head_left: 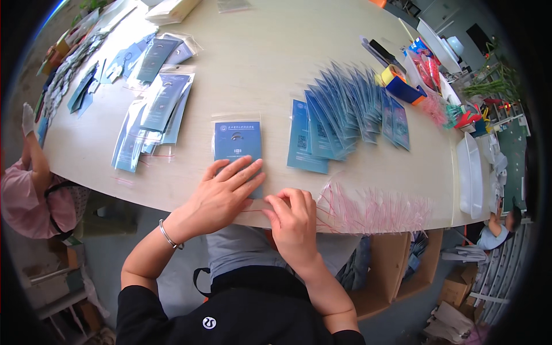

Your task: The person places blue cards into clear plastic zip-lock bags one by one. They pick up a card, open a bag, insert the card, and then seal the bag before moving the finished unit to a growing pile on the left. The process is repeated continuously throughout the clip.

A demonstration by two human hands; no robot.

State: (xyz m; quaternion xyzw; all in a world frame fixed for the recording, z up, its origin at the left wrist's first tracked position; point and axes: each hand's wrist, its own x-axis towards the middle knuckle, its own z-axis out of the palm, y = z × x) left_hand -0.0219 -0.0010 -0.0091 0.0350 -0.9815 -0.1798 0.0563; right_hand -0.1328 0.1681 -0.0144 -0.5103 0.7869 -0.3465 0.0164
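In front of me a blue printed card [237,138] lies inside a clear plastic bag [236,117] near the table's front edge. My left hand [221,192] rests flat on the card's lower part, fingers spread, and hides some of it. A thin red seal line [251,210] runs under that hand toward my right hand [291,221]. The right thumb and fingertips are pinched together at the bag's lower end. Just beside the right hand lies a row of clear bags with red seal lines [374,208], overlapping along the table edge.
Blue cards [339,112] are fanned out at the right. Bagged cards [164,103] lie stacked at the left. A tape dispenser [402,86] and a white tray [470,175] stand farther right. A cardboard box [382,267] sits below the table edge. Other people are at both sides.
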